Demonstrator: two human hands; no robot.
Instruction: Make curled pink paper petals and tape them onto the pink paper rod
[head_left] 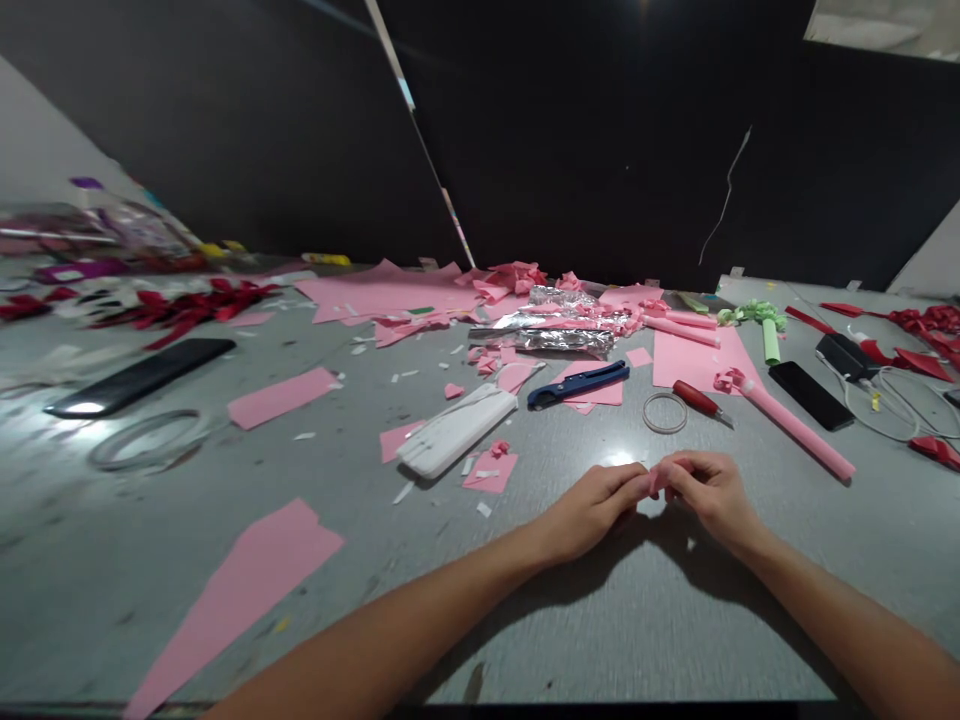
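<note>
- Pink scrap (658, 479): held low over the bench (600, 630), between two hands.
- Left hand (600, 508): grip pinched tight on the pink scrap.
- Right hand (709, 492): grip likewise pinched on it.
- Ring (664, 431), red tool (695, 398): laid beyond, side by side.

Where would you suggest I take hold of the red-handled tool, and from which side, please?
Probably by the thick red handle, straight down from above, once the right hand releases the pink paper. The tool lies flat, its slim metal tip pointing right and toward the person, with the thin ring close by the handle's left.
</note>
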